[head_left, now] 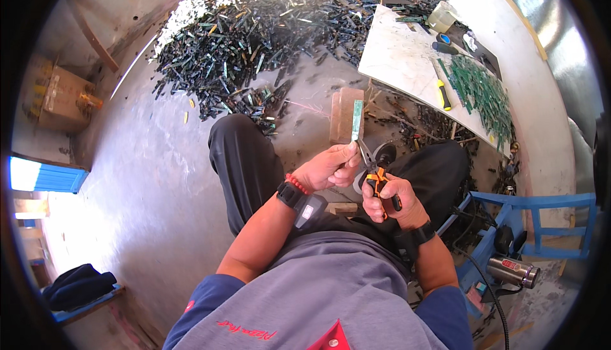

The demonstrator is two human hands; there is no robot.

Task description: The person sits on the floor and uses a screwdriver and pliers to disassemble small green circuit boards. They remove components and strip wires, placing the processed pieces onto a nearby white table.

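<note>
Between my legs, my left hand (330,168) pinches the lower end of a narrow green strip (357,118), which looks like a piece of circuit board and points away from me. My right hand (398,201) is wrapped round the orange and black handles of a pair of pliers (376,178). The jaws of the pliers reach up beside my left fingertips, at the strip's lower end. Whether they grip the strip, I cannot tell. Behind the strip, a brown block (339,119) sits on the floor.
A large heap of dark strips (248,44) covers the floor ahead. At right, a pale board (398,48) bears many green strips (477,92), a yellow and black tool (443,95) and a clear container (442,16). A blue frame (547,223) and metal flask (513,270) are nearer right.
</note>
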